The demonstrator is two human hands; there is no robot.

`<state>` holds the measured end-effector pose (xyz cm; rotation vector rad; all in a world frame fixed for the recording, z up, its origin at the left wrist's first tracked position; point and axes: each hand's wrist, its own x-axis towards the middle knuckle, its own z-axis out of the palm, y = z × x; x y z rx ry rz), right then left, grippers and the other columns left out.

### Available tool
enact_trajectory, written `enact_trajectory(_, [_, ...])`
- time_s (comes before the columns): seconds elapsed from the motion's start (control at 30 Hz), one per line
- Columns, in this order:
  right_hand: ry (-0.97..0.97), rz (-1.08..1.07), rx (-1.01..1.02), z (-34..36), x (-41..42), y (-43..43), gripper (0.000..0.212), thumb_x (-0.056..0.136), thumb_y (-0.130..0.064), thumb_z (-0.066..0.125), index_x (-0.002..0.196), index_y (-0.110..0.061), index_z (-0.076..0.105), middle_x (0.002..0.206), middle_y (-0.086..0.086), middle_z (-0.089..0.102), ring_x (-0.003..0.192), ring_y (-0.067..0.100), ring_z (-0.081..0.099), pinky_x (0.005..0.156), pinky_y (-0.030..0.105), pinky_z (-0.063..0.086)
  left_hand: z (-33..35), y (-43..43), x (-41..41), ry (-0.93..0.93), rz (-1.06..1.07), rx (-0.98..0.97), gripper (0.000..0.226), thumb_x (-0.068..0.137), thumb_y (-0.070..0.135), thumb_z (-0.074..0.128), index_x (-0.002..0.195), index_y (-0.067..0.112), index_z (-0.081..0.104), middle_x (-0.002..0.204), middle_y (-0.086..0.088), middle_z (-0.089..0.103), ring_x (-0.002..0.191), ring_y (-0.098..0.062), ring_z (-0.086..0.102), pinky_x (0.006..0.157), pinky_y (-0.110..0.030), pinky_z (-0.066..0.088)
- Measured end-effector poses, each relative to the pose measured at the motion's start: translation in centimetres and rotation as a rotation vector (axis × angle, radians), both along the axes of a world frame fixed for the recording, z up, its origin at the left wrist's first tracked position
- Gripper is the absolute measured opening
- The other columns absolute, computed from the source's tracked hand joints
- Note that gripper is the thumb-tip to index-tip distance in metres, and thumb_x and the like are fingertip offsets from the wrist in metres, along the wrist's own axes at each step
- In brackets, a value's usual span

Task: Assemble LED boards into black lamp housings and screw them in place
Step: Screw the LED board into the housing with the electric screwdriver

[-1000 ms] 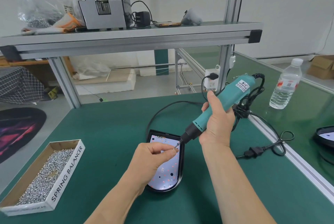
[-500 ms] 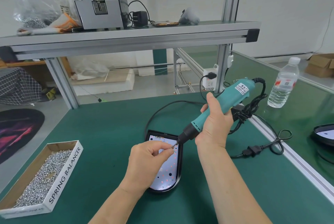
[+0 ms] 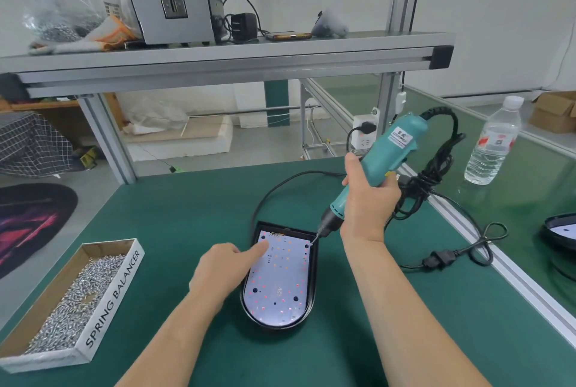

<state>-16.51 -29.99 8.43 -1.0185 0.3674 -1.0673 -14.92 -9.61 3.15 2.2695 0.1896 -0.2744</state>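
Note:
A black lamp housing (image 3: 313, 290) lies on the green bench with a white LED board (image 3: 280, 277) seated inside it. My left hand (image 3: 218, 271) reaches in from the left, its index finger stretched out and pressing the board's upper left part. My right hand (image 3: 367, 208) grips a teal electric screwdriver (image 3: 396, 149), tilted down to the left. Its bit tip meets the board at the upper right corner hole. Whether a screw sits under the tip is too small to tell.
A cardboard box of loose screws (image 3: 78, 302) stands at the left front. The screwdriver's black cord and plug (image 3: 436, 260) trail to the right. A water bottle (image 3: 492, 143) and another black housing (image 3: 561, 230) sit on the neighbouring bench. An aluminium shelf (image 3: 218, 59) hangs overhead.
My left hand has left the screwdriver's bit tip and now presses the board with one finger. The screwdriver has swung more upright and its tip has dropped onto the board's upper right corner.

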Motion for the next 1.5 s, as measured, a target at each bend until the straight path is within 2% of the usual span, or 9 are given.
enact_trajectory(0.1, [0.058, -0.009, -0.112, -0.9, 0.8, 0.4, 0.024, 0.073, -0.033, 0.079, 0.070, -0.024, 0.056, 0.058, -0.009, 0.056, 0.054, 0.013, 0.051, 0.052, 0.022, 0.045, -0.7, -0.9, 0.1, 0.192, -0.054, -0.162, 0.059, 0.058, 0.048, 0.079, 0.090, -0.002, 0.070, 0.092, -0.012, 0.075, 0.076, -0.025, 0.069, 0.068, -0.034, 0.052])
enact_trajectory(0.17, [0.090, -0.008, -0.154, -1.5, 1.4, 0.7, 0.024, 0.072, -0.035, 0.078, 0.069, -0.026, 0.056, 0.057, -0.014, 0.055, 0.054, 0.011, 0.050, 0.053, 0.025, 0.046, -0.8, -1.4, 0.2, 0.224, -0.049, -0.208, 0.064, 0.054, 0.037, 0.075, 0.102, -0.005, 0.071, 0.100, -0.016, 0.076, 0.092, -0.031, 0.074, 0.083, -0.043, 0.059])
enact_trajectory(0.33, [0.164, -0.026, -0.215, -3.0, 2.4, 1.2, 0.026, 0.074, -0.037, 0.077, 0.070, -0.022, 0.056, 0.055, -0.014, 0.055, 0.052, 0.010, 0.049, 0.053, 0.028, 0.046, -1.4, -1.8, 0.0, 0.227, -0.025, -0.264, 0.058, 0.052, 0.034, 0.073, 0.093, -0.007, 0.070, 0.098, -0.018, 0.075, 0.072, -0.028, 0.069, 0.070, -0.032, 0.050])
enact_trajectory(0.47, [0.184, -0.029, -0.235, -3.5, 2.8, 1.2, 0.026, 0.073, -0.039, 0.076, 0.071, -0.021, 0.057, 0.056, -0.013, 0.055, 0.053, 0.011, 0.049, 0.054, 0.030, 0.047, -1.5, -1.9, 0.0, 0.215, -0.009, -0.268, 0.064, 0.052, 0.034, 0.074, 0.097, -0.010, 0.070, 0.098, -0.019, 0.075, 0.085, -0.036, 0.074, 0.076, -0.039, 0.057])
enact_trajectory(0.77, [0.203, -0.024, -0.231, -3.6, 2.9, 1.1, 0.032, 0.073, -0.039, 0.076, 0.072, -0.014, 0.056, 0.057, -0.010, 0.053, 0.054, 0.013, 0.048, 0.057, 0.036, 0.049, -1.6, -1.7, 0.2, 0.234, -0.013, -0.290, 0.069, 0.051, 0.035, 0.075, 0.101, -0.010, 0.068, 0.100, -0.020, 0.074, 0.073, -0.027, 0.066, 0.072, -0.034, 0.049])
enact_trajectory(0.9, [0.191, -0.015, -0.271, -3.5, 2.9, 1.5, 0.034, 0.075, -0.036, 0.077, 0.071, -0.011, 0.055, 0.059, -0.005, 0.052, 0.053, 0.012, 0.046, 0.054, 0.032, 0.047, -1.3, -1.7, -0.1, 0.236, -0.021, -0.287, 0.049, 0.051, 0.035, 0.075, 0.087, 0.003, 0.069, 0.095, -0.020, 0.076, 0.068, -0.024, 0.062, 0.070, -0.032, 0.046])
enact_trajectory(1.1, [0.182, 0.011, -0.313, -3.4, 2.9, 1.7, 0.032, 0.077, -0.031, 0.077, 0.068, -0.016, 0.050, 0.057, -0.007, 0.049, 0.051, 0.011, 0.043, 0.050, 0.027, 0.043, -1.4, -1.7, -0.2, 0.219, -0.015, -0.289, 0.070, 0.052, 0.036, 0.074, 0.104, -0.010, 0.068, 0.106, -0.022, 0.072, 0.070, -0.025, 0.062, 0.071, -0.032, 0.046])
enact_trajectory(1.3, [0.220, 0.037, -0.244, -3.6, 3.4, 1.3, 0.031, 0.077, -0.032, 0.076, 0.069, -0.019, 0.050, 0.050, -0.016, 0.050, 0.047, 0.007, 0.044, 0.048, 0.023, 0.042, -1.1, -1.9, -0.3, 0.207, -0.012, -0.288, 0.066, 0.052, 0.035, 0.075, 0.103, -0.008, 0.070, 0.098, -0.018, 0.076, 0.094, -0.037, 0.073, 0.088, -0.049, 0.056])
enact_trajectory(1.5, [0.173, 0.157, -0.220, -3.5, 2.5, 1.4, 0.026, 0.073, -0.034, 0.077, 0.072, -0.021, 0.055, 0.057, -0.014, 0.054, 0.052, 0.007, 0.048, 0.051, 0.018, 0.044, -1.0, -2.0, -0.5, 0.214, 0.001, -0.287, 0.065, 0.052, 0.035, 0.075, 0.100, -0.009, 0.071, 0.097, -0.018, 0.076, 0.092, -0.037, 0.073, 0.088, -0.049, 0.057])
